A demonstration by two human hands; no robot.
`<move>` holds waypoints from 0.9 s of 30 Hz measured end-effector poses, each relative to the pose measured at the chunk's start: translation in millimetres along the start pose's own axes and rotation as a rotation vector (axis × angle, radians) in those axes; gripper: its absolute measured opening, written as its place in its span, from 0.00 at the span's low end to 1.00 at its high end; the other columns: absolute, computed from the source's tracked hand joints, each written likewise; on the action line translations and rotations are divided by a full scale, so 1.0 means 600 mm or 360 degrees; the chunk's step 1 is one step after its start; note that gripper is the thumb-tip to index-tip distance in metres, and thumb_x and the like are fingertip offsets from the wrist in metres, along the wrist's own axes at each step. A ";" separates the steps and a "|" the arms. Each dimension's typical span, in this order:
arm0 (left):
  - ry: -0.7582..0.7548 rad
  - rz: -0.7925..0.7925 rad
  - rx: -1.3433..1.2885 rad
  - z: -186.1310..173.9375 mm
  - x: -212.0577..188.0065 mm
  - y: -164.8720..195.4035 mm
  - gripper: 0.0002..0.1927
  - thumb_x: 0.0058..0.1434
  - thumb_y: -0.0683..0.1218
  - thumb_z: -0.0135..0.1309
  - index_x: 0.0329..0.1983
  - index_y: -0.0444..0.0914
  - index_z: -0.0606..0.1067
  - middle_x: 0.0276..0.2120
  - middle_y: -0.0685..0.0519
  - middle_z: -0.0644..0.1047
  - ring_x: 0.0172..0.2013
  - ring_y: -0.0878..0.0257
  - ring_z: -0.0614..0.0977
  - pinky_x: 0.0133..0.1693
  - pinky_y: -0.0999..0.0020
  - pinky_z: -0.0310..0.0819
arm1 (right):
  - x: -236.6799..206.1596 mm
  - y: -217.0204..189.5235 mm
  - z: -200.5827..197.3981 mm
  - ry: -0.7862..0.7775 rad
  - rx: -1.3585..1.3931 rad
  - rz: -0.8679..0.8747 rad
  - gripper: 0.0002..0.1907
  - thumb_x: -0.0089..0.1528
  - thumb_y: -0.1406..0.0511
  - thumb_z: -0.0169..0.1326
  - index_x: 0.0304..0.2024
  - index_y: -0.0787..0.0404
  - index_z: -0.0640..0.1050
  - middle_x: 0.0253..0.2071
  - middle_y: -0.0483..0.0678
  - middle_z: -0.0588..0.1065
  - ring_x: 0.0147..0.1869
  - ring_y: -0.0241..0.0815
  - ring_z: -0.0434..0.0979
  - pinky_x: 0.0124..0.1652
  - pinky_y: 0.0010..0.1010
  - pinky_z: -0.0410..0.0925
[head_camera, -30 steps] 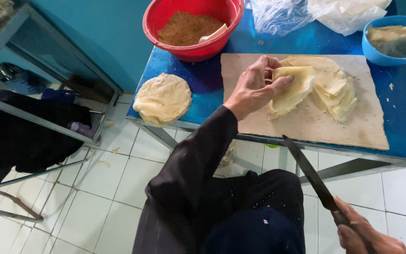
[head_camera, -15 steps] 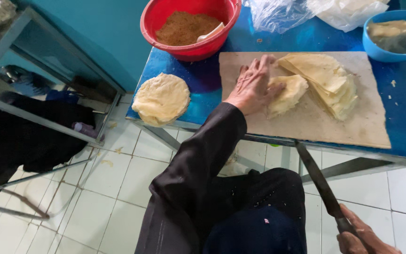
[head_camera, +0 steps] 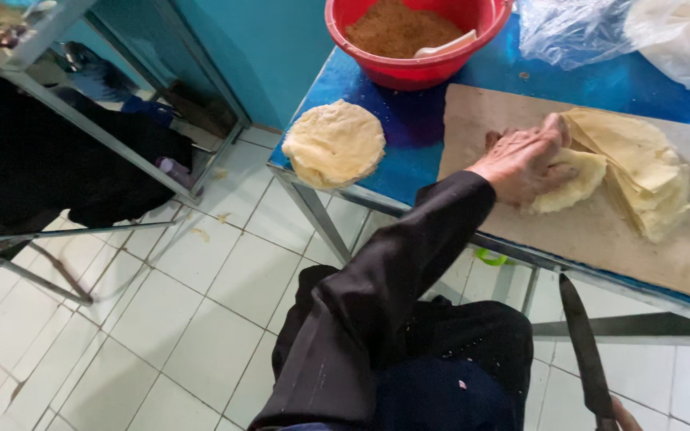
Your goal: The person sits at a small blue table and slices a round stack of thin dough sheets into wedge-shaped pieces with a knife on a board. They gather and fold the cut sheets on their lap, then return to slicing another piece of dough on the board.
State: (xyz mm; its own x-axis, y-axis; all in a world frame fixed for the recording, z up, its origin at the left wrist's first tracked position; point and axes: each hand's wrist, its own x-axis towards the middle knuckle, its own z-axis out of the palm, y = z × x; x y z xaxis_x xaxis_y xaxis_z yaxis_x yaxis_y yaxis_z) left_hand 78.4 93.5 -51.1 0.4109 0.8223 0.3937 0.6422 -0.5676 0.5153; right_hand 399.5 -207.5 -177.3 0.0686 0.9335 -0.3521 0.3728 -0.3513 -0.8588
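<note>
View has swung left and down vs 0.5 s ago: more floor and the metal rack in shot, right end of the table cut off, blue bowl almost out of frame.

Left hand [head_camera: 525, 162] has shifted a little right, now pressed palm-down, fingers together, on the folded dough piece [head_camera: 573, 185], which sits against the stack of thin dough sheets [head_camera: 640, 172]. A second ago that hand was lifting a sheet edge; now it's flat.

Right hand [head_camera: 623, 417] barely in view at the bottom edge, below table level; grip hidden, can't tell how it's closed. Long dark knife [head_camera: 584, 351] rises from it, blade pointing up toward the table edge, well clear of the dough. Roughly same pose as before.

Surface: blue table [head_camera: 417, 132] on a metal frame. Wooden board [head_camera: 680, 255] holds the stack and the folded piece. Round flat dough disc [head_camera: 334, 144] off the board, at the table's left corner, overhanging slightly. Red basin [head_camera: 417, 40] of brown crumbly filling with a pale scoop in it, at the back. Clear plastic bags [head_camera: 600, 28] back right.

Room: teal wall, white tiled floor [head_camera: 121, 335], metal rack [head_camera: 81, 120] left with dark cloth on it.
</note>
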 end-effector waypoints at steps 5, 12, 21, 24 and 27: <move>0.0170 0.0098 -0.0568 -0.057 -0.034 0.019 0.23 0.60 0.47 0.59 0.55 0.39 0.66 0.47 0.49 0.75 0.46 0.55 0.82 0.44 0.62 0.77 | -0.007 0.002 -0.003 -0.0007 0.0032 0.0015 0.35 0.63 0.64 0.56 0.73 0.60 0.69 0.32 0.54 0.74 0.31 0.42 0.77 0.36 0.31 0.70; 0.0540 -0.0045 -0.0403 -0.218 -0.140 -0.039 0.16 0.70 0.43 0.58 0.56 0.39 0.66 0.49 0.49 0.74 0.45 0.62 0.82 0.45 0.65 0.82 | -0.022 0.035 -0.017 -0.0063 0.0125 0.0025 0.36 0.62 0.65 0.56 0.74 0.61 0.66 0.32 0.54 0.73 0.30 0.42 0.76 0.34 0.31 0.70; 0.0586 -0.0064 0.0785 -0.275 -0.196 0.001 0.21 0.65 0.48 0.60 0.58 0.38 0.70 0.48 0.45 0.75 0.50 0.46 0.75 0.53 0.53 0.65 | 0.016 0.068 -0.076 -0.0687 0.0680 0.0025 0.45 0.59 0.62 0.62 0.76 0.61 0.59 0.36 0.59 0.79 0.33 0.44 0.83 0.35 0.30 0.74; 0.0597 0.0066 -0.0347 -0.223 -0.196 0.069 0.22 0.62 0.51 0.60 0.56 0.39 0.71 0.50 0.48 0.72 0.53 0.50 0.71 0.56 0.54 0.64 | -0.003 0.014 -0.089 0.0163 -0.0357 -0.0061 0.38 0.60 0.65 0.59 0.71 0.62 0.63 0.42 0.58 0.79 0.37 0.46 0.83 0.38 0.32 0.74; -0.0223 -0.0043 -0.0354 -0.156 -0.211 0.150 0.23 0.61 0.59 0.64 0.49 0.40 0.76 0.42 0.52 0.80 0.44 0.58 0.84 0.46 0.59 0.80 | -0.022 -0.104 -0.076 0.0519 -0.0595 -0.0542 0.32 0.60 0.67 0.57 0.67 0.63 0.67 0.48 0.57 0.78 0.42 0.48 0.83 0.40 0.33 0.74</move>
State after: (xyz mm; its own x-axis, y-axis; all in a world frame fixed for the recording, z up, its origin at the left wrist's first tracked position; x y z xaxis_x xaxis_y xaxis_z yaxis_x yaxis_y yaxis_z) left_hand 23.6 -65.2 16.7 0.4910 0.8263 0.2760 0.5025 -0.5274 0.6850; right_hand 417.8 -194.4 -102.2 0.1464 0.9838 0.1030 0.7200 -0.0346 -0.6931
